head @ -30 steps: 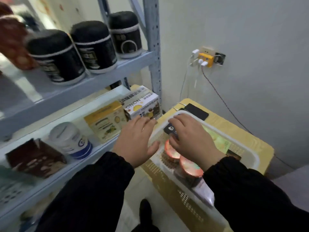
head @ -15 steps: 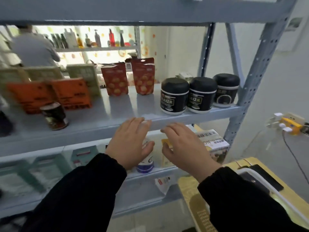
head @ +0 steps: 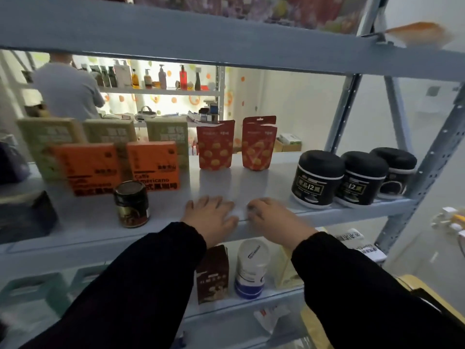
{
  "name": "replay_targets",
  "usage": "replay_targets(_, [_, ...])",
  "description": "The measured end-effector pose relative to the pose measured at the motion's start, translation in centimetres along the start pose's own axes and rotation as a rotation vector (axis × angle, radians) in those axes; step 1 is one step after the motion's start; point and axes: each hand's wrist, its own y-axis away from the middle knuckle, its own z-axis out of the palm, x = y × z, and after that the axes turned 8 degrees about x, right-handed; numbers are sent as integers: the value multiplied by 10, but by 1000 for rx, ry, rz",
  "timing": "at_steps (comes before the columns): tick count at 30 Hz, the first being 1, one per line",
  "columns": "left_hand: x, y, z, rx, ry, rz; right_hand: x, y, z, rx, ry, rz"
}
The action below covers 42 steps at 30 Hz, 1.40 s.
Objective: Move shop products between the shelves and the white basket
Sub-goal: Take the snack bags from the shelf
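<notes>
**A:** So what are the hands doing? Anything in them?

**B:** Nope, both look empty. The left hand (head: 210,217) lies palm down over the front lip of the middle shelf (head: 251,182), fingers straight and a bit spread. The right hand (head: 274,221) is just beside it, also palm down, fingers loosely bent. Its fingertips are smeared with blur, so it's hard to say whether they touch the shelf.

**A:** And the products?

**B:** Same shelf: 3 black jars (head: 317,177) at the right end, 2 red pouches (head: 215,147) upright at the back, 2 orange boxes (head: 153,167) on the left with green boxes (head: 110,132) behind them. There's also a dark can (head: 131,204) near the front edge, well left of the left hand. Most labels are too blurry to read.

**A:** The shelf below?

**B:** Half hidden by the black sleeves (head: 141,285). A brown carton (head: 212,273) and a white tub (head: 251,268) show between the arms. A pale box (head: 284,269) is mostly covered.

**A:** Basket?

**B:** The white basket can't be made out. Only a corner of a yellow crate (head: 412,282) pokes out at the lower right, cut off by a sleeve.
</notes>
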Motion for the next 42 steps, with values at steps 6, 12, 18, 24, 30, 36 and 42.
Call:
replay_targets(6, [-10, -38, -8, -152, 51, 27, 8, -65, 13, -64, 19, 130])
replay_targets(12, [-12, -65, -4, -163, 35, 24, 10, -108, 11, -75, 14, 281])
replay_targets(18, [-16, -76, -2, -95, 111, 52, 16, -132, 16, 201, -274, 535])
replay_targets(24, [-21, -78, 6, -48, 162, 30, 20, -168, 13, 428, -637, 772])
replay_targets(30, [-23, -79, 9, -37, 183, 9, 31, -191, 21, 598, -837, 788])
replay_targets(36, [-25, -79, 11, -25, 197, 6, 40, -203, 27, 567, -785, 750])
replay_targets(42, [-24, -80, 10, -20, 200, 10, 40, -203, 26, 579, -692, 691])
